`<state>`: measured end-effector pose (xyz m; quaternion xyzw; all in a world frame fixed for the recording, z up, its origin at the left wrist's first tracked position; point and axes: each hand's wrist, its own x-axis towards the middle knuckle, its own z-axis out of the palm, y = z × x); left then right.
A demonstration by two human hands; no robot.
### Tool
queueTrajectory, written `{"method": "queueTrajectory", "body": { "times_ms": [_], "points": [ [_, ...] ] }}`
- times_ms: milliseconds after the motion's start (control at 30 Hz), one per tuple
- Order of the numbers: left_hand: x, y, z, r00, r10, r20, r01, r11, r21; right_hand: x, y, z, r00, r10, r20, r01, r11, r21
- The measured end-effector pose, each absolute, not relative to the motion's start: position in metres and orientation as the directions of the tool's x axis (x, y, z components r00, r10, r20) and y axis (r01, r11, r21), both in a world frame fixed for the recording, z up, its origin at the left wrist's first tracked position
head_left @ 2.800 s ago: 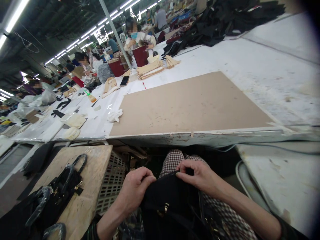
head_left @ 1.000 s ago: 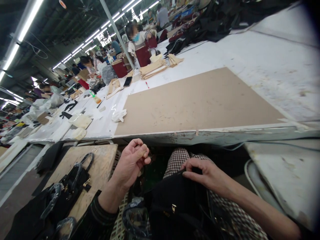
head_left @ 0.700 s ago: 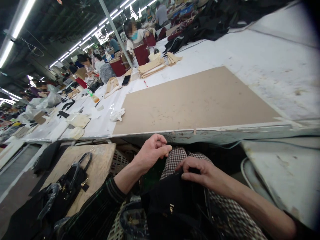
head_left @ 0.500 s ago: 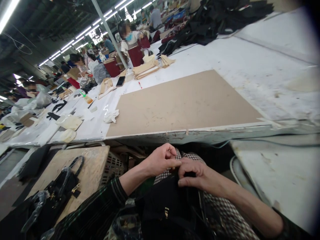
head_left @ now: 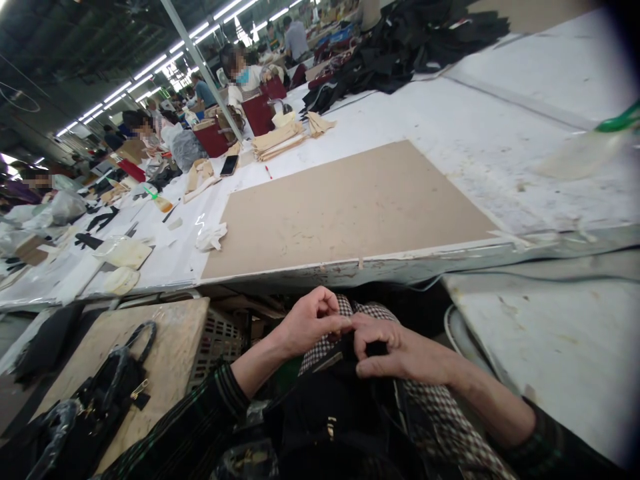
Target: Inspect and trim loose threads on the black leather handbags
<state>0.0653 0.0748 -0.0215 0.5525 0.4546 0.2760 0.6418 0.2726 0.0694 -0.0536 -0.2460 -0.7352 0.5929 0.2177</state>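
We judged the black bag [head_left: 307, 417] light and limp, best pinched at its rim [head_left: 329, 363], where our curled left hand [head_left: 311, 323] and right hand [head_left: 393, 348] met, their grip unclear

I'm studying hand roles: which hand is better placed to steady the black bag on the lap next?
Probably the right hand: its thumb is by the top of the black bag, while the left hand has fingertips higher, beside the right's.
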Motion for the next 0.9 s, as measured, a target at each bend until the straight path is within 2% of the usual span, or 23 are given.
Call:
{"method": "queueTrajectory", "body": {
  "times_ms": [100,233,300,433,567,667,900],
  "points": [
    [0.06,0.075,-0.018,0.422,0.868,-0.263,0.21,0.188,0.959,0.273,0.068,-0.056,-0.777,0.627,0.051,0.109,0.214,-0.971],
    [0.044,0.068,0.0,0.269,0.934,-0.234,0.305,0.148,0.941,0.273,0.068,-0.059,-0.773,0.628,0.088,0.057,0.207,-0.977],
    [0.033,0.055,0.013,0.191,0.952,-0.238,0.356,0.159,0.921,0.273,0.067,-0.059,-0.767,0.635,0.096,0.051,0.209,-0.977],
    [0.012,0.017,0.029,0.141,0.941,-0.306,0.449,0.215,0.867,0.274,0.067,-0.059,-0.759,0.644,0.096,0.053,0.208,-0.977],
    [0.003,-0.002,0.026,0.075,0.93,-0.359,0.33,0.317,0.889,0.273,0.067,-0.057,-0.763,0.64,0.091,0.058,0.208,-0.976],
    [0.008,0.009,0.02,0.093,0.923,-0.374,0.22,0.347,0.912,0.27,0.066,-0.055,-0.77,0.632,0.093,0.061,0.217,-0.974],
    [0.023,0.041,0.017,0.183,0.928,-0.325,0.199,0.289,0.936,0.273,0.059,-0.051,-0.74,0.664,0.106,0.091,0.256,-0.962]
  ]
}}
